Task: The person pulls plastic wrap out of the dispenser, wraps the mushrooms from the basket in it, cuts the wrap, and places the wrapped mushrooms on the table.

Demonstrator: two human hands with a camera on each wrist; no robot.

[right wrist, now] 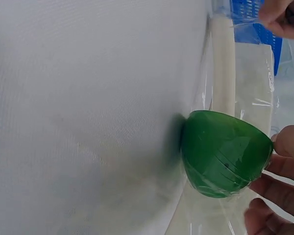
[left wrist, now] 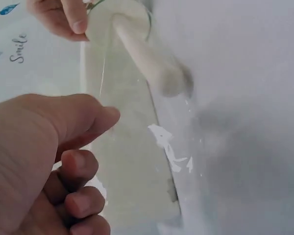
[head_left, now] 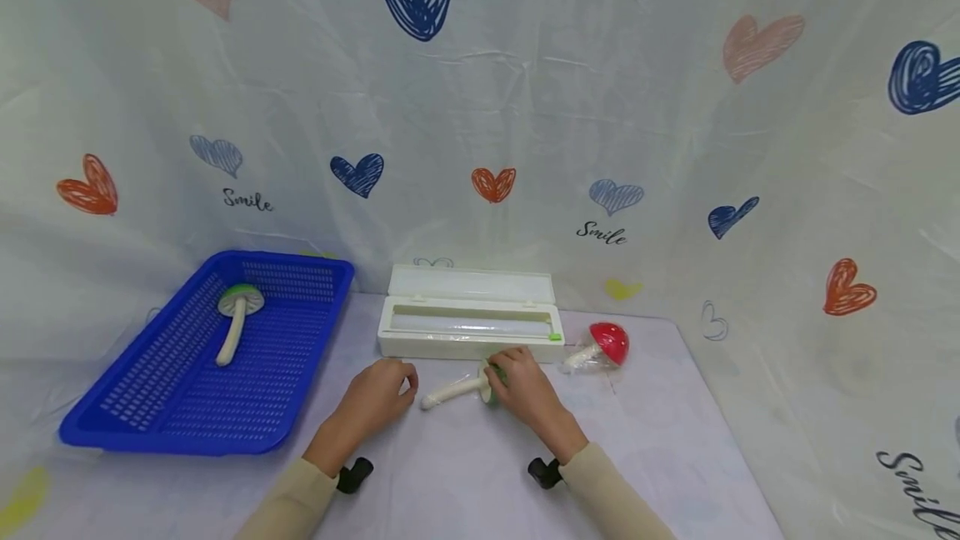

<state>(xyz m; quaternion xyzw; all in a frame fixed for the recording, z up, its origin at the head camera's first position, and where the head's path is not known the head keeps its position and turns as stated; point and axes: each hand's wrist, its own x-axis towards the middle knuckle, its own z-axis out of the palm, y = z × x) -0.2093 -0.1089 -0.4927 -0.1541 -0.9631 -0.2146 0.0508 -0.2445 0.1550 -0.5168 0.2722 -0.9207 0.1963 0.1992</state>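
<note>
A toy mushroom with a white stem (head_left: pixel 453 392) and a green cap (right wrist: pixel 225 156) lies on the table in front of a white film box. My right hand (head_left: pixel 525 390) grips the cap at its edge, thumb on one side and fingers on the other. Clear plastic film (left wrist: pixel 162 139) is draped about the mushroom and stretches past the stem's end. Off that end, my left hand (head_left: pixel 378 394) pinches the film between thumb and index finger, its other fingers curled.
The white box (head_left: pixel 442 348), lid raised, holds a film roll behind the mushroom. To its right lies a red-capped mushroom (head_left: pixel 611 342) wrapped in clear film. A blue basket (head_left: pixel 180 442) at left contains another green-capped mushroom (head_left: pixel 237 327). A heart-printed curtain (head_left: pixel 495 107) hangs behind.
</note>
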